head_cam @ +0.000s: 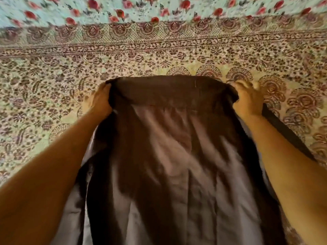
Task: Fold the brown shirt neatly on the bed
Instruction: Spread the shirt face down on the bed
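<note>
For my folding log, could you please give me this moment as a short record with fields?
garment: brown shirt, stretched between both hands, body trailing toward the person
left hand: grip closed on the shirt's far left corner
right hand: grip closed on the far right corner
surface: bed cover, floral print with a patterned border
fold state: no neat fold visible yet
image quality: motion-blurred

Looks like a bedroom in someone's home. Pretty much the whole frame is a bed covered with a block-printed bedspread (62, 82), cream with maroon flowers, paisleys and a banded border running across the upper part. Along the top edge there's a second cloth (106, 9), pale blue-green with red roses. Soft, lived-in household textiles, nothing workshop or office about it.
</note>
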